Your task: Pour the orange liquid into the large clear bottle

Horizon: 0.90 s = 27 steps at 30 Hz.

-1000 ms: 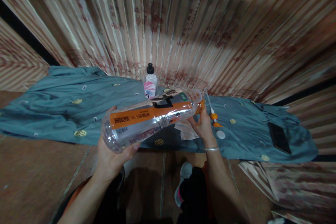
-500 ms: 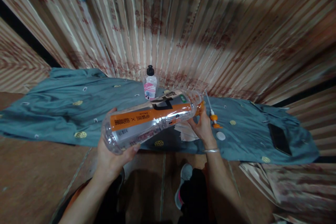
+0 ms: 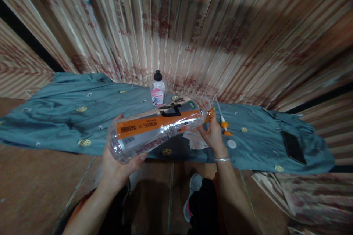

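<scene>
One tilted bottle [image 3: 160, 123], contents unclear from here, is resting in the curled left hand [image 3: 117, 167]; the right hand [image 3: 215, 136] is pinching an orange piece [image 3: 209, 115] beside its neck.

A black phone [image 3: 293, 147] lies on teal cloth [image 3: 259, 143].

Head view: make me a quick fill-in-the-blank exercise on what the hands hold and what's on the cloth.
1. The left hand holds the large clear bottle near its ____.
2. The right hand holds an ____-coloured part at that bottle's neck.
3. The small bottle standing on the cloth has a ____ cap.
4. The phone lies toward the ____ end of the cloth.

Missing words: base; orange; black; right.
</scene>
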### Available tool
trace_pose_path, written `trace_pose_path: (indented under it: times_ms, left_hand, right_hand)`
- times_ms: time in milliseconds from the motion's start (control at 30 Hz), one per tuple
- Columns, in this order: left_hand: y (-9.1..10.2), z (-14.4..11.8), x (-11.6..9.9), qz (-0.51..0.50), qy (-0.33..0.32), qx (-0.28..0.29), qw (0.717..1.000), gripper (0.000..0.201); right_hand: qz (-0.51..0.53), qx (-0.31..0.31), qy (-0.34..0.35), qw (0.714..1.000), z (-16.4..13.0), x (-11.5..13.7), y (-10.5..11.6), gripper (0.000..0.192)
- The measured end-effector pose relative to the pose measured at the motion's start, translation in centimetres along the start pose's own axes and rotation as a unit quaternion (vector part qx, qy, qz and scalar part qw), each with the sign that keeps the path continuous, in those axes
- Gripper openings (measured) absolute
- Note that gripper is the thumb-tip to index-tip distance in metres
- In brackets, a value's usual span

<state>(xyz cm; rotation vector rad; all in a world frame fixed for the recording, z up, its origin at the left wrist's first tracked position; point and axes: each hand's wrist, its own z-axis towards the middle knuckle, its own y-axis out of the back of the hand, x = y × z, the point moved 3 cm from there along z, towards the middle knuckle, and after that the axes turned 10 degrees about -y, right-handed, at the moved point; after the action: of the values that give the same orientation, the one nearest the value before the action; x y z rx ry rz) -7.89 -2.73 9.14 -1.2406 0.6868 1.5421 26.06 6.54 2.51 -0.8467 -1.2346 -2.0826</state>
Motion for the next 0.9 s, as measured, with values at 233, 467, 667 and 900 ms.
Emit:
trace_pose_path:
  times_ms: [233, 467, 667, 900]
  left_hand:
    - [-0.24, -0.16, -0.35, 0.002, 0.005, 0.005, 1.000, 0.096]
    - [-0.27, -0.02, -0.60, 0.024, 0.006, 0.010, 1.000, 0.099]
    - [-0.21, 0.03, -0.56, 0.010, 0.008, 0.010, 1.000, 0.111]
    - [-0.27, -0.24, -0.47, 0.004, 0.010, 0.012, 1.000, 0.106]
  right_hand:
    - [-0.001, 0.005, -0.005, 1.000, 0.04, 0.05, -0.03, 0.083]
    - [-0.018, -0.004, 0.005, 1.000, -0.05, -0.10, -0.01, 0.082]
    - [-0.009, -0.001, 0.003, 1.000, -0.01, -0.38, -0.11, 0.088]
    - [-0.014, 0.003, -0.004, 1.000, -0.01, -0.24, 0.00, 0.084]
